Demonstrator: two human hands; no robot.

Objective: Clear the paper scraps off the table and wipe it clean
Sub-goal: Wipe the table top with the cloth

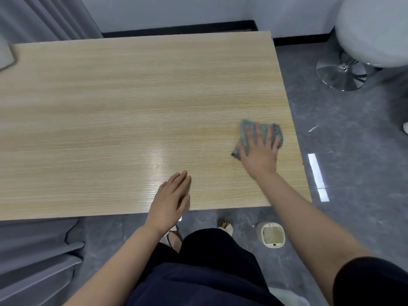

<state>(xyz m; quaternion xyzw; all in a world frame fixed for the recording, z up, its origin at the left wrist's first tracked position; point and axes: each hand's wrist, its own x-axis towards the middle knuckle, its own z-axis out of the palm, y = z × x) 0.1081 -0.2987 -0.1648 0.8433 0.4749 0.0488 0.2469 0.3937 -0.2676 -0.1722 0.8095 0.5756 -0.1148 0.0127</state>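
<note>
Grey tiled floor (344, 138) surrounds a light wood-grain worktop (132, 111), with a grey curtain (50, 16) hanging beyond the worktop's far left corner and a white stool on a chrome base (341, 72) standing off its far right corner.

From the head camera, the right hand (259, 149) lies flat on a grey-green cloth (260, 131) near the worktop's right edge, pressing it down; its fingers (257, 134) are straight and spread apart over the fabric. The cloth is crumpled, showing past the fingertips and beside the thumb. The left hand (171, 200) is over the worktop's near edge, fingers straight and close together, holding nothing; whether it touches the surface cannot be told. On the floor just off the worktop's near edge, towards its right corner, sits a small cream bin (271, 235) beside the person's sandalled feet (225, 226).
</note>
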